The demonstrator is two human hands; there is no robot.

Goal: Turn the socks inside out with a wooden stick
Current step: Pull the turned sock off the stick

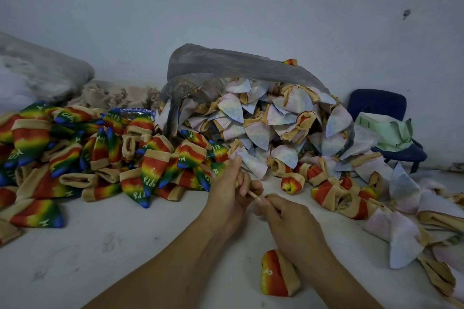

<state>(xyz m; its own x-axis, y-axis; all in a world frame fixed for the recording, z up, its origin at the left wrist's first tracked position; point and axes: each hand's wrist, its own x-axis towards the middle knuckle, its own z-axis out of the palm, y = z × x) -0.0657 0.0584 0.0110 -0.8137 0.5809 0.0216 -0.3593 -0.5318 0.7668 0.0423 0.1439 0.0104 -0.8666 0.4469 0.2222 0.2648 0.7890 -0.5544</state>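
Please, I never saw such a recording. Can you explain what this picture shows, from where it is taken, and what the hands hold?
There is no machine: a person works with bare hands, and a camera worn on the head looks down at them. The left hand and the right hand both grip a thin wooden stick. On the white surface, rainbow socks are piled at the left; pale socks spill from a grey plastic bag. One rainbow sock lies near the right forearm.
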